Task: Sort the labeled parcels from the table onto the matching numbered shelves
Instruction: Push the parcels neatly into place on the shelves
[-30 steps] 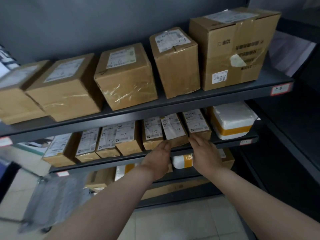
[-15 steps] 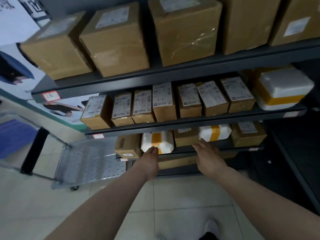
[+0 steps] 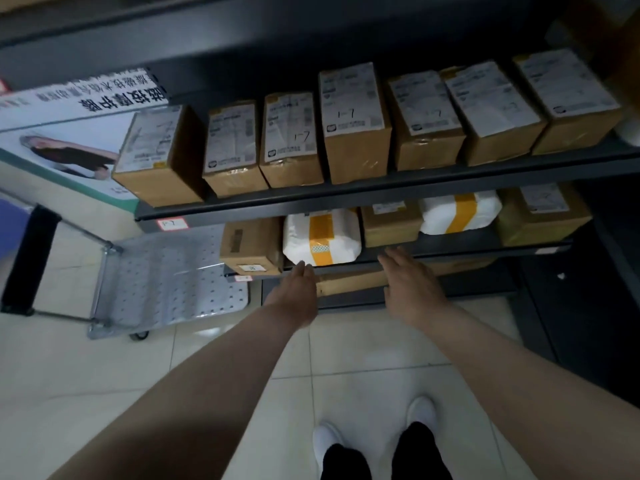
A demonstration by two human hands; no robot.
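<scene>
A row of several brown labeled boxes [image 3: 355,123], some marked 1-7, stands on a dark shelf [image 3: 381,194] tagged 1-7 [image 3: 172,223]. Below it, a lower shelf [image 3: 450,251] holds a white foam parcel with yellow tape [image 3: 320,239], brown boxes [image 3: 251,245] and a second white parcel [image 3: 459,213]. My left hand [image 3: 296,289] reaches with straight fingers toward the front of the white foam parcel. My right hand [image 3: 408,278] hangs open just in front of the lower shelf's edge. Neither hand holds anything.
A metal platform cart [image 3: 166,282] with a black handle [image 3: 29,261] stands on the tiled floor at left. A poster [image 3: 69,133] leans on the wall behind it. A flat brown box [image 3: 349,282] lies under the lower shelf. My feet [image 3: 381,441] are below.
My view has tilted down and moved closer to the shelves. Both hands have come away from the 1-7 row and dropped to the lower shelf's front edge.
</scene>
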